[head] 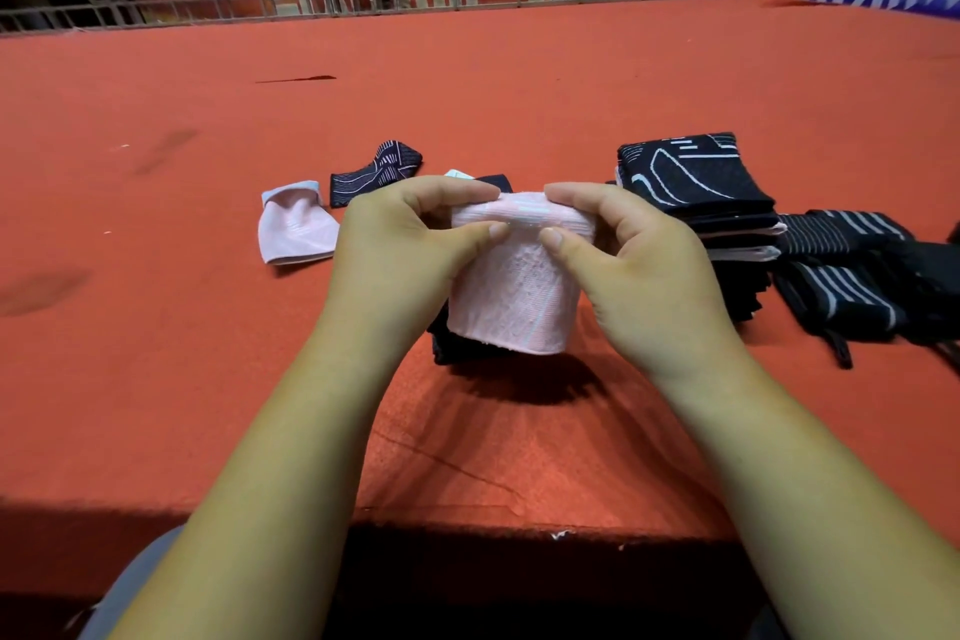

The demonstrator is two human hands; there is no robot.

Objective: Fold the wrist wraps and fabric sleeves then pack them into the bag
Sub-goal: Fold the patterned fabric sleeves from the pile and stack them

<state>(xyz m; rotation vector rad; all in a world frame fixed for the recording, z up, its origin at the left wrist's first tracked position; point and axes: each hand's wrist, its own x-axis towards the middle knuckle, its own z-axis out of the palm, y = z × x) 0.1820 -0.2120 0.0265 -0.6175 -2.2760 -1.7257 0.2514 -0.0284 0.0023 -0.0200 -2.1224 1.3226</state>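
A pink fabric sleeve [517,286] hangs doubled over just above the red surface. My left hand [400,244] pinches its top fold from the left and my right hand [634,250] pinches it from the right, thumbs toward me. A dark sleeve [447,343] lies under it, mostly hidden. A second pink sleeve [293,224] lies to the left, with a black patterned sleeve [376,166] behind it. A stack of folded black sleeves [701,187] stands at the right, and black wrist wraps with white stripes [847,265] lie beside it.
Everything rests on a red carpeted platform [467,94] whose front edge [467,525] runs close to me. A metal railing [415,0] and banners stand at the back. No bag is in view.
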